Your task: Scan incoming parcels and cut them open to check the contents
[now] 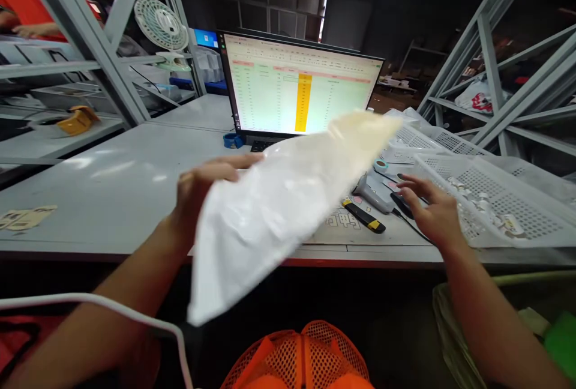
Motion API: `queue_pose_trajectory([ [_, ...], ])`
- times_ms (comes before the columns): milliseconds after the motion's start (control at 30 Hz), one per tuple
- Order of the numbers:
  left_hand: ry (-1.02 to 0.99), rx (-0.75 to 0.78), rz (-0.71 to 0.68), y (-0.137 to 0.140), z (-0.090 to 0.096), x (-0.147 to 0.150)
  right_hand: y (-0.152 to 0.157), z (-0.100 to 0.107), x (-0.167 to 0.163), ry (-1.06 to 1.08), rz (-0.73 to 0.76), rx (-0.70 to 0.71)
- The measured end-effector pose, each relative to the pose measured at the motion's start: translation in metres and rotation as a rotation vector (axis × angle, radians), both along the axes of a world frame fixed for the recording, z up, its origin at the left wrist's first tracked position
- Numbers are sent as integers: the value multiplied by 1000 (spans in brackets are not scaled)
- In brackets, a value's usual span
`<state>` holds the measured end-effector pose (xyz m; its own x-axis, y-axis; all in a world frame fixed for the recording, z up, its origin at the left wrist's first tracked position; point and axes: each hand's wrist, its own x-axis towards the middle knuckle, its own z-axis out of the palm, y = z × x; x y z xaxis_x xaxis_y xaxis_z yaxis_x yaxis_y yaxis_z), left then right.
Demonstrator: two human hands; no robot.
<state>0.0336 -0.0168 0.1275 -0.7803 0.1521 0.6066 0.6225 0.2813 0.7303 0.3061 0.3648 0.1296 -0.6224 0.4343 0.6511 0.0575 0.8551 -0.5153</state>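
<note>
My left hand (pixel 202 188) is closed on the upper left edge of a white plastic bag (pixel 279 197), which hangs tilted over the table's front edge. Its far end looks yellowish and is blurred. Part of the laptop keyboard (pixel 261 146) and the table is hidden behind the bag. My right hand (pixel 429 209) has its fingers apart and holds nothing. It is just to the right of a black computer mouse (pixel 402 204); whether they touch, I cannot tell. A grey barcode scanner (pixel 375 194) and a black-and-yellow box cutter (pixel 364 216) lie left of this hand.
A lit screen (pixel 270 89) shows a spreadsheet. White perforated baskets (pixel 517 197) stand on the right, one with small items inside. Blue tape (pixel 233 140) sits by the screen. Metal shelving and a fan (pixel 161 23) are at left, where a person in orange stands.
</note>
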Motion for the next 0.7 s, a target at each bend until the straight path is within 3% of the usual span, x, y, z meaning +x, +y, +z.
queue_pose_trajectory([
  [67,191,-262,-350,-8,3,6,-9,-2,-30,94,86,-93],
  [133,408,-599,-638,-19,-8,0,-8,-9,-47,130,141,-185],
  [167,463,-753,-677,-26,-16,-7,-5,-13,-53,122,157,-214],
  [267,384,-1062,-520,-44,-38,-30,10,-29,-60,30,120,-188],
  [333,276,-1084,-430,-43,-40,-34,23,-39,-63,-76,27,-112],
  [400,172,-955,-420,-22,-31,-23,34,-46,-67,-238,-105,-32],
  [467,66,-812,-433,17,-23,0,42,-52,-75,-443,-242,39],
  [533,23,-831,-427,62,-27,26,45,-57,-84,-671,-347,85],
  [633,44,-1057,-463,111,-60,56,40,-66,-95,-913,-390,92],
  [700,116,-1135,-518,123,-90,66,36,-73,-99,-951,-387,84],
])
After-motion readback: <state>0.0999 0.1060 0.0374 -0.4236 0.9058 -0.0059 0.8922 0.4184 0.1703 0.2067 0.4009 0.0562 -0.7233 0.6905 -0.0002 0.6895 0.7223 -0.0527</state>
